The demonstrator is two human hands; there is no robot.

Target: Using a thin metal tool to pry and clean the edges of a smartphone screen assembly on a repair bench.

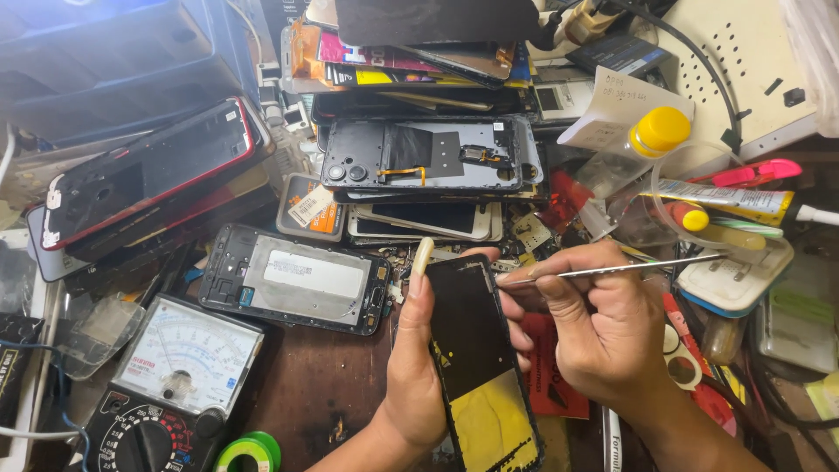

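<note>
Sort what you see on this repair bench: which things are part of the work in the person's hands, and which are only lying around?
In hand:
left hand
black phone frame
right hand
thin metal tool

Lying about:
analogue multimeter
open phone chassis
red-edged phone
stack of phone parts
yellow-capped bottle
green tape roll

We see a phone point(479, 358) near the bench's point(319, 385) front edge, between both hands. A meter point(170, 385) sits at the front left corner, a frame point(294, 278) just behind it, a phone stack point(428, 114) along the back, bottles point(647, 140) to the right.
</note>
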